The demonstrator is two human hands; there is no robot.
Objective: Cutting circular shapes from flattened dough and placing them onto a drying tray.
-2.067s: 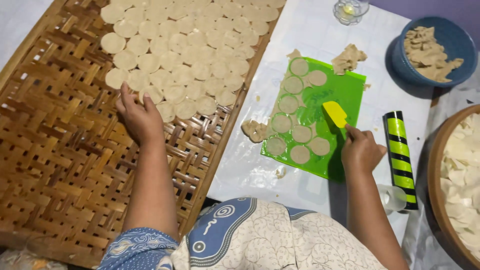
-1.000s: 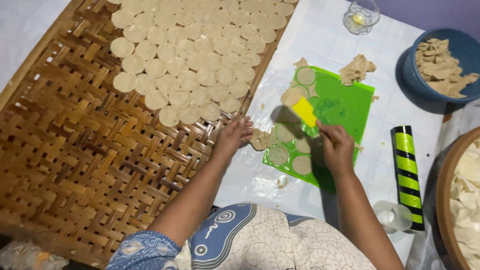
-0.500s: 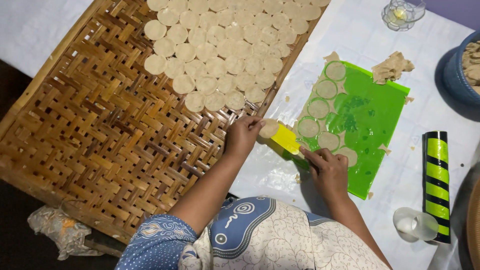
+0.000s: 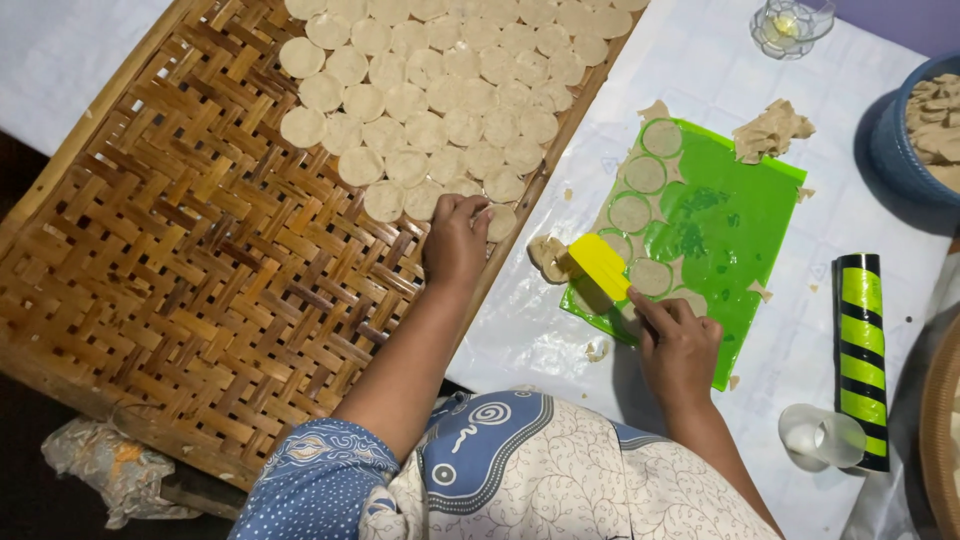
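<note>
My left hand point(image 4: 455, 240) rests on the woven bamboo tray point(image 4: 180, 260), fingers down on a round dough disc point(image 4: 497, 221) at the near edge of the many pale discs point(image 4: 440, 90) laid in rows. My right hand point(image 4: 680, 345) grips a yellow scraper point(image 4: 600, 265) whose blade lies over the near-left corner of the green plastic sheet point(image 4: 740, 215). Several cut dough rounds point(image 4: 645, 175) sit along the sheet's left side. A lump of dough scraps point(image 4: 548, 255) lies just left of the scraper.
A black and yellow-green striped roller point(image 4: 862, 350) lies at the right with a small clear cup point(image 4: 820, 437) beside it. A blue bowl of dough scraps point(image 4: 915, 120), a glass dish point(image 4: 790, 25) and a scrap pile point(image 4: 770, 130) stand at the back right.
My left hand has moved from the scraper onto the tray and set a disc down at the rows' edge. My right hand keeps the scraper near the sheet's corner.
</note>
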